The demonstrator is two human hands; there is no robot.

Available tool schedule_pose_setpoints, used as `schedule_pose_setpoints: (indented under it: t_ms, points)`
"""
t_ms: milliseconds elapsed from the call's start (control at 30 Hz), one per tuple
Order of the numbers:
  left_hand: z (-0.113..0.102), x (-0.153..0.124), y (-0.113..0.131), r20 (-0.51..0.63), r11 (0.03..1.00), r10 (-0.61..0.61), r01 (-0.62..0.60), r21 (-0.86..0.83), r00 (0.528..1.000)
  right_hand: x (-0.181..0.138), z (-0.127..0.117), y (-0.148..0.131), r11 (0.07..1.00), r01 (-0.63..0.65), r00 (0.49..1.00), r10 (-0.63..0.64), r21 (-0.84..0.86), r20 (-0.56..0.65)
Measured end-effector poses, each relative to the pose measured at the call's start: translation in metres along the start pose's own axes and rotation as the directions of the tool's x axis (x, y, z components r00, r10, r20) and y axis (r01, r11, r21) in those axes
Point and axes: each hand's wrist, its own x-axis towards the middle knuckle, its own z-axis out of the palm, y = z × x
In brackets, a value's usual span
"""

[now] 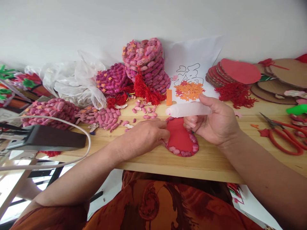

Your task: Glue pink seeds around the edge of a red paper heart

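Note:
A red cutout (pixel 179 138) with a rounded lower end lies on the table in front of me, with pink-purple dyed peanuts along part of its edge. My right hand (pixel 216 123) is closed around a white translucent glue bottle (pixel 184 110), held sideways above the cutout's top, its tip pointing left. My left hand (pixel 146 135) rests at the cutout's left edge, fingers curled together; whatever they pinch is hidden. Loose pink peanuts (pixel 145 108) lie just beyond that hand. Behind the bottle, orange and red paper stars (pixel 189 90) are heaped on a white sheet with an outlined character (pixel 189 72).
Stacked peanut-covered pieces (pixel 144 59) with red tassels (pixel 140 88) stand at the back. Red-handled scissors (pixel 284 134) lie right, near stacked red discs (pixel 241 71) and cardboard discs (pixel 291 72). Left are plastic bags (pixel 72 81) and a dark block-shaped device (pixel 57 137) with a white cable (pixel 90 140).

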Motion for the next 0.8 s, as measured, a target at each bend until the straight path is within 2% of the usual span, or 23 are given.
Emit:
schedule_pose_setpoints:
  t_ms: [200, 367, 467, 800]
  points:
    - [0.0050, -0.0023, -0.0009, -0.049, 1.000, -0.007, 0.006, -0.014, 0.999, 0.0012, -0.0023, 0.0025, 1.000, 0.006, 1.000, -0.007, 0.013, 0.014]
    - [0.0079, -0.0016, -0.0026, -0.073, 0.998, -0.026, 0.021, -0.061, 0.997, 0.0013, -0.0029, 0.0014, 0.997, -0.061, 0.997, 0.063, 0.051, -0.036]
    - [0.0086, -0.0011, -0.0034, -0.077, 0.996, -0.032, 0.025, -0.090, 0.997, 0.0008, -0.0025, 0.0002, 0.996, -0.071, 0.997, 0.072, 0.057, -0.028]
    - [0.0047, -0.0093, 0.0043, -0.136, 0.998, -0.049, 0.044, -0.039, 0.989, -0.0017, 0.0017, -0.0038, 0.989, -0.109, 0.993, 0.114, 0.101, -0.036]
